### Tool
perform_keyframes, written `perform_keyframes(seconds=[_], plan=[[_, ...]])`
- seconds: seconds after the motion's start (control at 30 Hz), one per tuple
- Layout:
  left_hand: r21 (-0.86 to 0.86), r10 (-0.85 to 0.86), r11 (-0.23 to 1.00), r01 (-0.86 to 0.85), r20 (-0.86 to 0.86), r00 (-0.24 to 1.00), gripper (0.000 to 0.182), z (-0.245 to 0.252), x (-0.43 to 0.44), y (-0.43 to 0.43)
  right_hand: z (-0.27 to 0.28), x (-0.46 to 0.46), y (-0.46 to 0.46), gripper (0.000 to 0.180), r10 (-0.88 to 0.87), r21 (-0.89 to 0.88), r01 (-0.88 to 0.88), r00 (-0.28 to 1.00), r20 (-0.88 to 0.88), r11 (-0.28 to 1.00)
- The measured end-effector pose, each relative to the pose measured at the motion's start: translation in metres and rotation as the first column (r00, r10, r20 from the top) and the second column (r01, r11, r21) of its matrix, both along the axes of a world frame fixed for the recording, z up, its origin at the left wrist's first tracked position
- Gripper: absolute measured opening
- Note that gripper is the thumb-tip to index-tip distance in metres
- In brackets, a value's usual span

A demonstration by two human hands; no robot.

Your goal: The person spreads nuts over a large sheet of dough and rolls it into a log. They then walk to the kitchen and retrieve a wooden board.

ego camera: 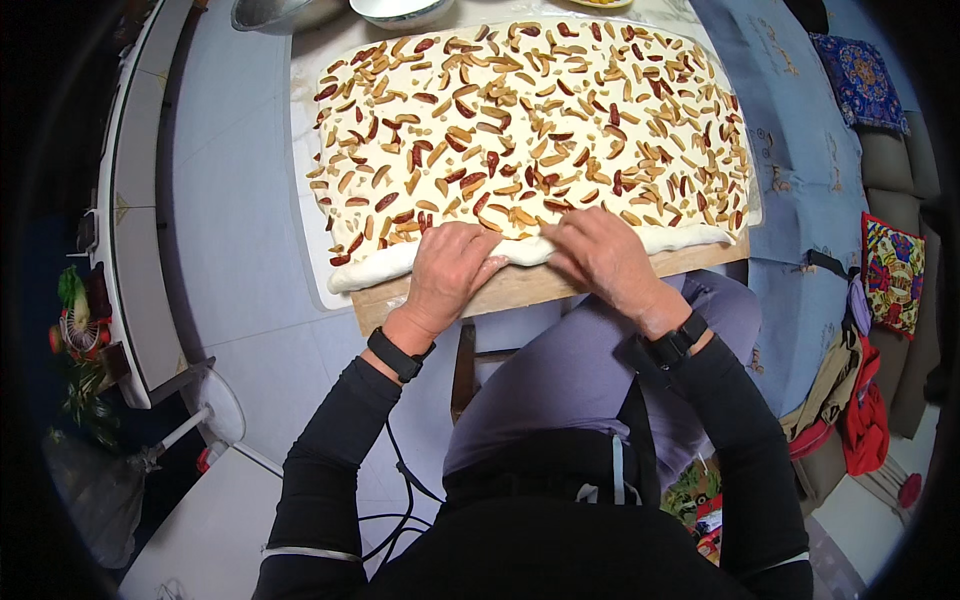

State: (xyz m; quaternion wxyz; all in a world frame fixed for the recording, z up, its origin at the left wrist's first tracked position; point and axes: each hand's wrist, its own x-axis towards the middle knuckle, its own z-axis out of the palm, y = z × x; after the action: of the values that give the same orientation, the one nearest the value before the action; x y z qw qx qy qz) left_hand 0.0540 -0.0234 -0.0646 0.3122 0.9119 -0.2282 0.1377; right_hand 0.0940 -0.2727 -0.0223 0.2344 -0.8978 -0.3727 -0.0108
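Note:
A wide sheet of pale dough point(339, 225) lies in front of me, strewn with red-skinned sliced dates point(472, 180) and small pale bits that look like chopped nuts. Its near edge is turned over into a thin dough roll point(382, 266) running from side to side. My left hand point(448, 262) grips this roll left of its middle, thumb and fingers curled over it. On the right of the middle, my right hand point(604, 259) holds the same roll, fingertips bent at its far side. The undersides of both hands are hidden.
Under the dough, a wooden board point(480, 300) shows at the near edge. Beyond stand a metal bowl point(277, 16), a white bowl point(401, 10) and a plate point(600, 3) with yellow food. Blue patterned cloth point(799, 157) covers the right side. Black cables point(409, 487) trail below left.

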Motion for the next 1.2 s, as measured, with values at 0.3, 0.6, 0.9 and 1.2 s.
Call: perform_keyframes(seconds=[0.3,0.6,0.9,1.2], plan=[[0.05,0.03,0.998,-0.029,-0.019,0.999,0.031,0.011,0.01,0.0,-0.007,0.015,0.002,0.028,0.02,-0.003,-0.022,0.965,-0.26,1.0],[-0.009,-0.043,0.999,0.043,0.022,0.999,0.038,-0.003,0.004,-0.048,0.007,0.003,-0.018,0.027,-0.049,0.111,0.071,0.98,-0.194,0.991],[0.007,-0.017,1.0,0.017,-0.049,0.999,0.037,0.007,0.013,-0.05,0.001,0.0,-0.077,0.028,-0.075,-0.064,0.075,0.997,-0.005,0.995],[0.073,-0.153,0.986,0.15,0.04,0.987,0.046,0.004,0.023,-0.097,-0.003,0.026,-0.083,0.025,-0.125,0.08,0.148,0.963,-0.24,0.986]])
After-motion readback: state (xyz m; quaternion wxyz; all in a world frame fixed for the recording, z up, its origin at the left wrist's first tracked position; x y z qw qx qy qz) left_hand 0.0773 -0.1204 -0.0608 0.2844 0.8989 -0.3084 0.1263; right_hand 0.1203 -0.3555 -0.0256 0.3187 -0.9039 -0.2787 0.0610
